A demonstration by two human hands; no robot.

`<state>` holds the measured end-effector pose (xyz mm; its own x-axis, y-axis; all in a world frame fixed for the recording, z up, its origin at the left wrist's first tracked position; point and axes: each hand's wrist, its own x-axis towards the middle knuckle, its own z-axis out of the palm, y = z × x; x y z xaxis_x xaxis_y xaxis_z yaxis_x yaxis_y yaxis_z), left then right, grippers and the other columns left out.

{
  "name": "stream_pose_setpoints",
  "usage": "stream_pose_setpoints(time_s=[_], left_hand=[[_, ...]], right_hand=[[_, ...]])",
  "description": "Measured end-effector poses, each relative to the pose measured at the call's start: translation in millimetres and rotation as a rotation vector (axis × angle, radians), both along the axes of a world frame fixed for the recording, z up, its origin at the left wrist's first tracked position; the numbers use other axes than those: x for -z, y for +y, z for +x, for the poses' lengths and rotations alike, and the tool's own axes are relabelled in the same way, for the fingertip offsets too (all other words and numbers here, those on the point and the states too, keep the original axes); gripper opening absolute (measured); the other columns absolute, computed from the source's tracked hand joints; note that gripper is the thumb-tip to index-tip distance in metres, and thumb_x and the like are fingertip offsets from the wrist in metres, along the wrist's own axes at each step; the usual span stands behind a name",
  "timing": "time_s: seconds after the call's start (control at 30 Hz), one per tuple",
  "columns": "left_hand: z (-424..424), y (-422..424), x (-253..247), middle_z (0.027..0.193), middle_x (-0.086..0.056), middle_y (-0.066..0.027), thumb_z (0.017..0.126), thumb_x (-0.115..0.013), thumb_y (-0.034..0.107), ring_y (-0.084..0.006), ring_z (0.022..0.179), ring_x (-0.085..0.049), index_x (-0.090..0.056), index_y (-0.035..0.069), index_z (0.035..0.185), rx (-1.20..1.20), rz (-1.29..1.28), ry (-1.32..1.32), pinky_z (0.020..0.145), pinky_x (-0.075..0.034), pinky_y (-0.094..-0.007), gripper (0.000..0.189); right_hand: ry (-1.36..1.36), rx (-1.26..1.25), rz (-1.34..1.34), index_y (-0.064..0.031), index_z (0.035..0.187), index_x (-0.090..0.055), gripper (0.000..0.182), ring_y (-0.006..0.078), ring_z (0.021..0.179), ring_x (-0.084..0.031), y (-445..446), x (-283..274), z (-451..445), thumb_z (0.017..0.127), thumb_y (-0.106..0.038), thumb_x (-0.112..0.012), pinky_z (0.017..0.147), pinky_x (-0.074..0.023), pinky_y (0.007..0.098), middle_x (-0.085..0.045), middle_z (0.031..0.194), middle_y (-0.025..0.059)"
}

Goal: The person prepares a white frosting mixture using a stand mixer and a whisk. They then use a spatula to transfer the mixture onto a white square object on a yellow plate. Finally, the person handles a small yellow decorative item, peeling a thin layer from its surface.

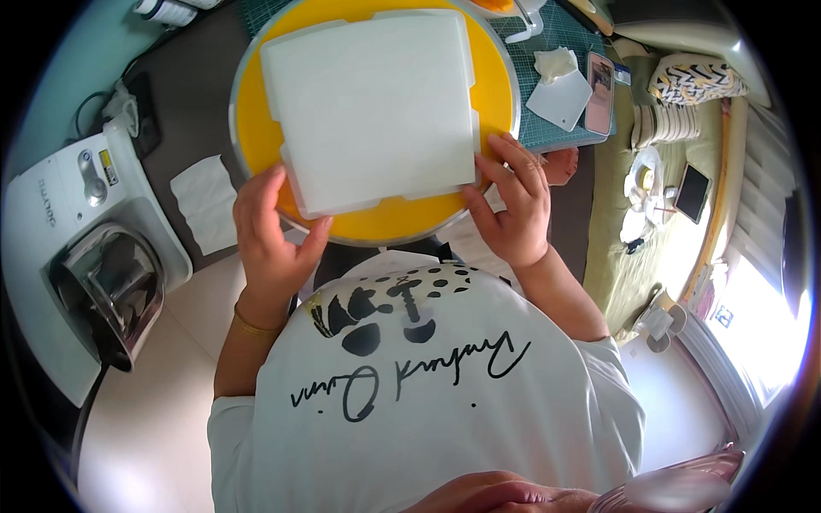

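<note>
A white, nearly square plastic panel (pixel 375 109) with tabbed edges lies flat on a round yellow turntable (pixel 378 226) with a pale rim. My left hand (pixel 272 224) grips its near left corner, fingers along the left edge and thumb at the front edge. At the near right corner, the fingertips and thumb of my right hand (pixel 516 199) meet the panel's side. The panel hides the middle of the turntable.
A teal cutting mat (pixel 532 122) holds a white plastic scraper (pixel 564 99), crumpled tissue (pixel 556 64) and a pink phone (pixel 600 93). A paper sheet (pixel 206 204) lies left, near a white appliance (pixel 58 186). Behind the turntable is a clear handled vessel (pixel 529 22).
</note>
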<state>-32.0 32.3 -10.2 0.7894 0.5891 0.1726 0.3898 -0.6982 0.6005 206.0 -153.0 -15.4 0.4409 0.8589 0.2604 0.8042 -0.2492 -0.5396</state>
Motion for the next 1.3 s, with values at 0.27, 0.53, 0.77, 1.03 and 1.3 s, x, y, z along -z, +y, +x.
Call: stream_pose_setpoints(time_s=[0.27, 0.53, 0.77, 1.03, 1.3], left_hand=[[-2, -2, 1, 0.128, -0.055, -0.015, 0.079, -0.072, 0.014, -0.0327, 0.118, -0.052, -0.061, -0.003, 0.117, -0.038, 0.068, -0.002, 0.101, -0.043, -0.0405, 0.043], [-2, -5, 3, 0.125, -0.058, -0.014, 0.081, -0.071, 0.013, -0.0316, 0.116, -0.054, -0.063, -0.002, 0.114, -0.058, 0.096, -0.035, 0.099, -0.045, -0.0394, 0.037], [-6, -22, -9, 0.12, -0.061, -0.0146, 0.08, -0.069, 0.015, -0.0325, 0.108, -0.058, -0.065, -0.001, 0.11, 0.011, 0.151, 0.019, 0.095, -0.046, -0.0405, 0.035], [-21, -28, -15, 0.109, -0.062, -0.0123, 0.079, -0.068, 0.009, -0.0278, 0.101, -0.059, -0.062, 0.003, 0.109, -0.093, 0.054, -0.141, 0.088, -0.048, -0.0373, 0.031], [14, 11, -6, 0.125, -0.049, -0.022, 0.079, -0.076, 0.022, -0.0275, 0.115, -0.052, -0.042, -0.007, 0.126, -0.475, -0.995, -0.291, 0.094, -0.048, -0.0352, 0.065]], right_hand=[[-0.079, 0.009, -0.028, -0.0042, 0.101, -0.072, 0.029, 0.0333, 0.115, -0.059, 1, -3, -4, 0.073, -0.007, -0.077, 0.094, -0.0502, 0.0399, -0.063, 0.118, 0.0138], [-0.128, -0.011, -0.022, -0.0063, 0.102, -0.072, 0.027, 0.0334, 0.113, -0.061, -1, -1, -4, 0.076, -0.008, -0.076, 0.093, -0.051, 0.0394, -0.064, 0.115, 0.0134], [-0.088, 0.034, 0.006, -0.0051, 0.112, -0.063, 0.037, 0.0343, 0.114, -0.056, -5, -8, 12, 0.077, -0.01, -0.075, 0.094, -0.0479, 0.0419, -0.059, 0.124, 0.0151], [0.692, 0.312, 0.045, -0.0007, 0.135, -0.046, 0.054, 0.0234, 0.111, -0.056, -34, 4, 26, 0.088, -0.015, -0.068, 0.09, -0.0483, 0.0322, -0.057, 0.122, 0.0136], [1.25, 0.43, -0.026, 0.0057, 0.14, -0.033, 0.075, 0.0159, 0.089, -0.059, 4, -8, 24, 0.086, -0.029, -0.072, 0.076, -0.0506, 0.0271, -0.057, 0.104, 0.0092]])
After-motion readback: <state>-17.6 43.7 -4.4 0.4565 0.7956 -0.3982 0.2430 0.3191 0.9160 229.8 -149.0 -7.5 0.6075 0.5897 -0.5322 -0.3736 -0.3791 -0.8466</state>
